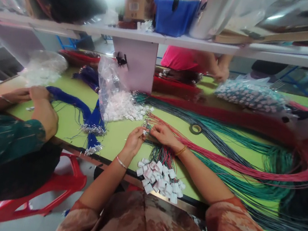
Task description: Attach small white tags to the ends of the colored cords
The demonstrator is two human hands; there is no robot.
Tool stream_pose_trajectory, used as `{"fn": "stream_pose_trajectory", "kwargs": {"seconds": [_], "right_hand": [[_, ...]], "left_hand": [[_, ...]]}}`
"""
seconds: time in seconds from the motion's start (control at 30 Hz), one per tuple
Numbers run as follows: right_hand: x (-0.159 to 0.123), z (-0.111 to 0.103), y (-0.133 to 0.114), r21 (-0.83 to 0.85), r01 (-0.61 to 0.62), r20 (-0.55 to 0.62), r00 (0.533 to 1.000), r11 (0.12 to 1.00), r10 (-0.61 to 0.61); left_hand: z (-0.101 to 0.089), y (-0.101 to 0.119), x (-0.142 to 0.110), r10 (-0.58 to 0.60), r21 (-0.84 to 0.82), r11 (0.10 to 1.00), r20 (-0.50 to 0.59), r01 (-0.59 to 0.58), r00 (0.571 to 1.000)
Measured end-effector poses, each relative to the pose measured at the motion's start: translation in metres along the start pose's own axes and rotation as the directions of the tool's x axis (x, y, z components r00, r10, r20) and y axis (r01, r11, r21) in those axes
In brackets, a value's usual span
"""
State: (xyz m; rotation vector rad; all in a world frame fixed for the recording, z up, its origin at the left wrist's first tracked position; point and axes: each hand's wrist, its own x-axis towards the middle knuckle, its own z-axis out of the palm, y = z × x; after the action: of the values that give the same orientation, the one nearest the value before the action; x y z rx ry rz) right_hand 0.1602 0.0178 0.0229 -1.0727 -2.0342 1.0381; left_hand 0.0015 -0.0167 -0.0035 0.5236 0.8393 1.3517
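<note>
My left hand [135, 140] is closed in a pinch on a small white connector [144, 132] above the green-yellow tabletop. Close beside it, my right hand [164, 135] is also closed, its fingertips near the connector and the wire ends; what it pinches is too small to make out. Red wires [217, 157] run in a long bundle from near my hands to the right. Below my hands lies a cluster of white connectors [161, 180] on red and green wires. Just beyond my left hand is a heap of loose white connectors [126, 107] spilling from a clear bag [106, 73].
Grey wires [211, 135], green wires [275, 156] and a tape roll [195, 128] lie to the right. Left, a co-worker's hands [39, 94] handle blue wires [69, 99]; a red stool [65, 183] stands below. A shelf [239, 51] with a blue bin [174, 16] crosses above.
</note>
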Motion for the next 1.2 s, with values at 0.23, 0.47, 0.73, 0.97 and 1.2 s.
{"fn": "stream_pose_trajectory", "kwargs": {"seconds": [0.23,0.47,0.73,0.97,1.2], "right_hand": [[-0.003,0.004,0.000,0.007,-0.049,-0.007,0.999,0.999,0.049],[-0.008,0.009,-0.008,-0.099,0.007,-0.030,0.999,0.995,-0.010],[-0.011,0.016,0.001,-0.102,-0.033,-0.064,0.998,0.994,0.026],[-0.003,-0.003,0.002,0.099,-0.123,0.084,0.990,0.988,0.115],[-0.015,0.033,-0.016,-0.542,-0.012,0.138,0.985,0.841,0.103]], "left_hand": [[0.001,0.000,-0.001,0.027,0.052,0.998,0.002,-0.027,1.000],[0.004,-0.003,-0.003,0.050,0.178,0.983,-0.029,-0.044,0.998],[0.003,-0.007,-0.001,0.086,0.248,0.966,-0.036,-0.075,0.996],[0.036,0.000,-0.058,0.367,0.528,0.687,0.341,-0.499,0.865],[0.052,-0.005,-0.080,0.120,0.455,0.425,0.828,-0.783,0.547]]}}
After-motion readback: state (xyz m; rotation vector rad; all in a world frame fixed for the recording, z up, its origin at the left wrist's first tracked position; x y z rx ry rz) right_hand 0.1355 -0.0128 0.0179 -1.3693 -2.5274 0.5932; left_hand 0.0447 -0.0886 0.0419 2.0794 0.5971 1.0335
